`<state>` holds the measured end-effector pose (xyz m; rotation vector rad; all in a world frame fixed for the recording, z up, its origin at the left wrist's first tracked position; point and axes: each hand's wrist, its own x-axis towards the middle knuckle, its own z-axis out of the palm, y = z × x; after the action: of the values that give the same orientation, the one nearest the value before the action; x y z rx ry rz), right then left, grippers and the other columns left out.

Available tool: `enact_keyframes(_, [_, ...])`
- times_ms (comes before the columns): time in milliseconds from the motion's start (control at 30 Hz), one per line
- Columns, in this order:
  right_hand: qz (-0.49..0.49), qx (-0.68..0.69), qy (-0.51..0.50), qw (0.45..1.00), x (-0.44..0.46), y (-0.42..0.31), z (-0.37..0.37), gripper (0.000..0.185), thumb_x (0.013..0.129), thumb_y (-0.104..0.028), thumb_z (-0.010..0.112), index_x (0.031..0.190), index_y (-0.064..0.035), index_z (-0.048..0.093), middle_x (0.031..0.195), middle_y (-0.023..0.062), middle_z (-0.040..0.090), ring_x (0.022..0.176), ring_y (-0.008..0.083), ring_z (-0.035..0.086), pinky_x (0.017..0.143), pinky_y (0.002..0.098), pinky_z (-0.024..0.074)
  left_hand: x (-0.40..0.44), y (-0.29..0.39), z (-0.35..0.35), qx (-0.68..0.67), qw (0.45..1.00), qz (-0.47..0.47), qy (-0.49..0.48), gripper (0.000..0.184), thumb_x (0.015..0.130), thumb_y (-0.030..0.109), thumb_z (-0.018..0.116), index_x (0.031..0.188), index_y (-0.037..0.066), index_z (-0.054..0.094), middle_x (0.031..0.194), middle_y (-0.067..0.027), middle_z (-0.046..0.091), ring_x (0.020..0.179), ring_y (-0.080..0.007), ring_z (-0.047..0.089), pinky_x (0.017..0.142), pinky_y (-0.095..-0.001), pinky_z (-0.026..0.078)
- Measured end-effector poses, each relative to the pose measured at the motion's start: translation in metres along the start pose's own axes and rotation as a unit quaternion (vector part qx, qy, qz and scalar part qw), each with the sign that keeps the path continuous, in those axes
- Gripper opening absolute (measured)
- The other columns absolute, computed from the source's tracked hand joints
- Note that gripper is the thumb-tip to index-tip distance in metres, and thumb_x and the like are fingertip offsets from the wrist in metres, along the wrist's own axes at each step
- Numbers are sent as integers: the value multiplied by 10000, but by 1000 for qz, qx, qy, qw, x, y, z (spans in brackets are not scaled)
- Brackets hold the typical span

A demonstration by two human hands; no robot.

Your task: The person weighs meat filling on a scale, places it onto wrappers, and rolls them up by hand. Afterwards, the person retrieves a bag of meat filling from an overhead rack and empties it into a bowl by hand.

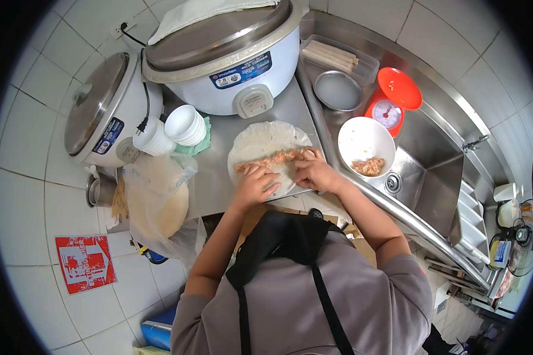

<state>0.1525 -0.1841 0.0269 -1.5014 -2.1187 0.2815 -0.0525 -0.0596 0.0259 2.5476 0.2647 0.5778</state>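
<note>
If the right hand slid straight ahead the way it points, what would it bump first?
The right hand would probably meet the orange minced filling on the round thin white wrapper; exact heights are hard to tell.

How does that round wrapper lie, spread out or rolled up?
Spread: the pale wrapper lies open on the metal counter, with orange filling showing in a strip by the left hand and right hand.

Both arms reaching forward from short sleeves, elbows bent and set wide, forearms angling inward. Left hand (pixel 256 186) lying palm down, fingers (pixel 263 172) spread a bit and pointing inward. Right hand (pixel 315 173) turning in toward the left, fingers curling, thumb side facing in. Hands sitting near each other, not touching, wrists roughly level.
</note>
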Motion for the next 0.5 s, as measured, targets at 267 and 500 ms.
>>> enact_keyframes(267, [77,38,152,985,28,0,-12,80,693,-95,612,732,-53,557,774,46,527,865,229,455,890,374,282,-12,-14,-5,101,993,-42,41,285,724,289,669,884,54,649,820,-68,571,846,-253,525,812,-378,381])
enact_keyframes(500, [138,-87,230,959,71,45,-1,74,701,-85,590,762,-44,590,773,74,554,851,252,491,822,369,329,45,-62,-40,-14,980,-196,5,303,757,252,651,897,-14,623,837,-161,613,755,-339,578,692,-374,450])
